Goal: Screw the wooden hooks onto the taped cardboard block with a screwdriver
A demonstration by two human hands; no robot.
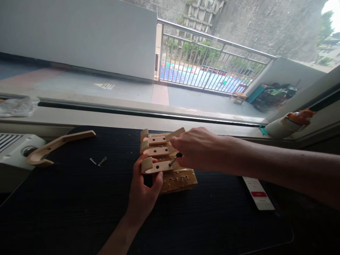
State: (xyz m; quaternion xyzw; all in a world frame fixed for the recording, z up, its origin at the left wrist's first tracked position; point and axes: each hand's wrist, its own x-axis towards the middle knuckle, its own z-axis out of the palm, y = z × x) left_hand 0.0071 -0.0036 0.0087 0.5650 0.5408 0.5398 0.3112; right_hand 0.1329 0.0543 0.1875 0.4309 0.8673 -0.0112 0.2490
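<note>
Left hand: grip clamped on the curved end of the near hook, thumb at its near side, fingers opposite. Right hand: grip closed on a driver, its tip at a hole in that hook. The near hook lies with two other hooks on a block, mid-table. Table surface separates block from screws; the loose hook lies beyond them, near the left edge. The far edge borders the sill; the phone lies right.
</note>
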